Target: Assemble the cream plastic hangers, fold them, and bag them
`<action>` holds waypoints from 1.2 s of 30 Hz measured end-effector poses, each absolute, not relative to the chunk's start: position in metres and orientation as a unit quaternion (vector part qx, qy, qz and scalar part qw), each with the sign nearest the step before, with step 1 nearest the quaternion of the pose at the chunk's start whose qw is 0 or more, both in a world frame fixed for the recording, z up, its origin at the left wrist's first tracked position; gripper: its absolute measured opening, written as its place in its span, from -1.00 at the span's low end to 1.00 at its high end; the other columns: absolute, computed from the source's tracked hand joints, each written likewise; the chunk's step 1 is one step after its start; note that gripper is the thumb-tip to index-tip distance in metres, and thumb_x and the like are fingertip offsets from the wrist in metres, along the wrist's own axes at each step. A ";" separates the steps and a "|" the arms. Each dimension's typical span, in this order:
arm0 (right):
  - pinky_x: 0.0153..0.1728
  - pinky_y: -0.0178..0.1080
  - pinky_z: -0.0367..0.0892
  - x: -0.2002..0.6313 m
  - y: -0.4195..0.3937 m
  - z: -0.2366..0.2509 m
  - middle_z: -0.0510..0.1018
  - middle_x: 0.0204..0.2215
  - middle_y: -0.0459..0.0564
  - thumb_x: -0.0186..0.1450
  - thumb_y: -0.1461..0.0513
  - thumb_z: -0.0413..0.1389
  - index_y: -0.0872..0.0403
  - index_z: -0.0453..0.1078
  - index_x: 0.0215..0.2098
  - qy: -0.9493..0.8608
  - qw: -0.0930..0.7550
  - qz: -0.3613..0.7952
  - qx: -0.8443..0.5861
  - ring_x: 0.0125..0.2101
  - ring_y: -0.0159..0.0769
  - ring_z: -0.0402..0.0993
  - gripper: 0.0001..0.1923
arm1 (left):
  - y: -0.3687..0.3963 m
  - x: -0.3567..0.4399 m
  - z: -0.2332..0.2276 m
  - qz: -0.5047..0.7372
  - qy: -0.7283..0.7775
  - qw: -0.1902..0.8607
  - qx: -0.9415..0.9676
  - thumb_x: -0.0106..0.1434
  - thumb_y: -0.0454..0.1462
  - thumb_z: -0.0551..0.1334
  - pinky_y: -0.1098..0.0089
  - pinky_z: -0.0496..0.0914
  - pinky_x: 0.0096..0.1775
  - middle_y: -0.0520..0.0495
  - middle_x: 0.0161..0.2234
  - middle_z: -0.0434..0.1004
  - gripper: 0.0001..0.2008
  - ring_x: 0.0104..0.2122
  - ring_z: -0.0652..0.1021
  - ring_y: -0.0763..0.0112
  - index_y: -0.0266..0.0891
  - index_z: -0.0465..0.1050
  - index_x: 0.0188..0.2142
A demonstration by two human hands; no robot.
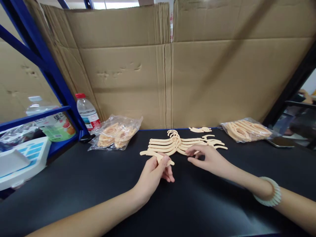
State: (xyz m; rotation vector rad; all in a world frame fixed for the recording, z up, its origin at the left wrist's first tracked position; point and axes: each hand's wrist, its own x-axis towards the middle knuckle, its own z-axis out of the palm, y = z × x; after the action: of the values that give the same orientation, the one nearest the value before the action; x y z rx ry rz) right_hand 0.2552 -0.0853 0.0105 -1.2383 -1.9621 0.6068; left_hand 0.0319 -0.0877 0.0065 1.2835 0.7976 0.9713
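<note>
— Pinching one loose hanger (156, 156) with the left hand (153, 174), centre of the frame, thumb and fingers closed on its middle; long axis running left to right, slightly down to the right.

— And the right hand (208, 158)?

— Resting just right of centre, fingers half curled and spread, tips touching the near edge of the hanger stack (181, 144); holding nothing, as far as can be told.

— Lying which way from the grip, that stack?

— Just above and to the right of the held hanger, nearly touching it; arms fanned left and right, hooks bunched at top centre. Closer to the right hand than to the left.

— Anything in containers?

— Left of the stack, a clear bag (115, 133) with more peach-coloured pieces inside. At the right edge of the table (74, 184), a second bag (248, 130) of the same, looking fuller. Between them, at the back, a few loose pieces (200, 129) lying outside any bag.

— Elsewhere?

— Upper left, a bottle (87, 112) standing by the blue rack (46, 65); cardboard (197, 72) filling the back.
</note>
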 end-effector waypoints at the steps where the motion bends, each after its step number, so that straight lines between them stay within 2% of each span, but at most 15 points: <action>1: -0.18 -0.09 0.40 0.263 -0.082 0.006 0.54 -0.26 0.05 0.21 0.25 0.14 0.09 0.45 -0.22 -0.793 0.350 0.142 -0.478 -0.21 -0.18 0.46 -0.84 | -0.087 0.032 0.006 0.430 0.350 0.622 0.553 0.21 0.00 0.22 0.50 0.34 -0.53 0.07 -0.61 0.40 -0.63 -0.63 0.48 0.49 -0.29 0.33 -0.40; 4: -0.08 0.00 0.34 0.279 -0.073 -0.006 0.50 -0.18 0.11 0.26 0.30 0.10 0.10 0.42 -0.15 -0.841 0.283 -0.037 -0.460 -0.11 -0.10 0.39 -0.82 | -0.084 0.030 0.006 0.454 0.364 0.618 0.529 0.18 0.00 0.25 0.51 0.34 -0.50 0.06 -0.60 0.39 -0.62 -0.60 0.46 0.52 -0.29 0.33 -0.45; 8: -0.16 -0.06 0.35 0.279 -0.069 -0.008 0.49 -0.27 0.07 0.31 0.30 0.06 0.08 0.41 -0.25 -0.862 0.213 -0.107 -0.447 -0.19 -0.12 0.39 -0.91 | -0.076 0.024 0.006 0.488 0.391 0.606 0.491 0.14 -0.03 0.30 0.53 0.33 -0.48 0.08 -0.59 0.38 -0.65 -0.58 0.43 0.56 -0.28 0.33 -0.44; 13: -0.23 -0.13 0.33 0.277 -0.073 -0.003 0.45 -0.35 0.03 0.32 0.30 0.04 0.07 0.32 -0.36 -0.857 0.224 -0.077 -0.457 -0.25 -0.16 0.37 -0.92 | -0.060 0.019 0.014 0.505 0.410 0.582 0.488 0.08 -0.12 0.38 0.56 0.32 -0.49 0.11 -0.60 0.39 -0.68 -0.58 0.41 0.57 -0.27 0.38 -0.32; 17: -0.30 -0.24 0.32 0.284 -0.078 0.002 0.46 -0.38 -0.03 0.30 0.30 0.05 0.05 0.29 -0.36 -0.841 0.261 -0.013 -0.473 -0.33 -0.25 0.40 -0.93 | -0.050 0.015 0.023 0.539 0.385 0.562 0.494 0.01 -0.18 0.43 0.57 0.33 -0.48 0.09 -0.60 0.42 -0.69 -0.57 0.42 0.57 -0.29 0.40 -0.35; 21: -0.40 -0.30 0.29 0.292 -0.080 0.010 0.48 -0.43 -0.09 0.30 0.27 0.05 0.03 0.27 -0.36 -0.813 0.299 0.040 -0.499 -0.44 -0.32 0.41 -0.94 | -0.046 0.009 0.029 0.545 0.369 0.590 0.468 -0.01 -0.25 0.44 0.58 0.37 -0.40 0.03 -0.53 0.47 -0.73 -0.48 0.46 0.55 -0.31 0.43 -0.37; 25: -0.33 -0.24 0.35 0.296 -0.080 0.016 0.52 -0.40 -0.05 0.28 0.20 0.07 0.03 0.29 -0.34 -0.790 0.348 0.070 -0.500 -0.39 -0.27 0.46 -0.93 | -0.043 0.008 0.027 0.539 0.344 0.625 0.448 -0.01 -0.30 0.44 0.57 0.38 -0.35 0.02 -0.51 0.46 -0.77 -0.46 0.45 0.56 -0.33 0.45 -0.39; 29: -0.21 -0.15 0.41 0.299 -0.078 0.017 0.57 -0.28 0.01 0.27 0.15 0.08 0.04 0.37 -0.19 -0.773 0.390 0.094 -0.491 -0.29 -0.19 0.51 -0.82 | -0.039 0.009 0.020 0.528 0.315 0.657 0.437 0.00 -0.32 0.43 0.57 0.36 -0.38 0.01 -0.52 0.41 -0.80 -0.47 0.41 0.55 -0.34 0.44 -0.45; 33: -0.22 -0.16 0.41 0.301 -0.078 0.016 0.56 -0.28 0.01 0.31 0.14 0.04 0.04 0.41 -0.23 -0.772 0.393 0.097 -0.491 -0.28 -0.18 0.50 -0.82 | -0.034 0.008 0.016 0.521 0.280 0.683 0.428 0.03 -0.37 0.40 0.60 0.25 -0.53 0.05 -0.53 0.30 -0.84 -0.54 0.30 0.59 -0.34 0.41 -0.49; 36: -0.23 -0.17 0.41 0.301 -0.079 0.017 0.56 -0.29 0.01 0.31 0.15 0.05 0.05 0.40 -0.23 -0.772 0.402 0.088 -0.484 -0.29 -0.19 0.50 -0.83 | -0.032 0.005 0.015 0.506 0.264 0.709 0.413 0.09 -0.39 0.35 0.56 0.32 -0.45 0.01 -0.46 0.32 -0.89 -0.48 0.34 0.56 -0.34 0.43 -0.47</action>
State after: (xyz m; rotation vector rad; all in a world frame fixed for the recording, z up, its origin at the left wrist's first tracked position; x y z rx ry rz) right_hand 0.3008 -0.0786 0.0172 -1.2246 -1.9520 0.2226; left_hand 0.0051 -0.0320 0.0155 0.9173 0.5870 1.1235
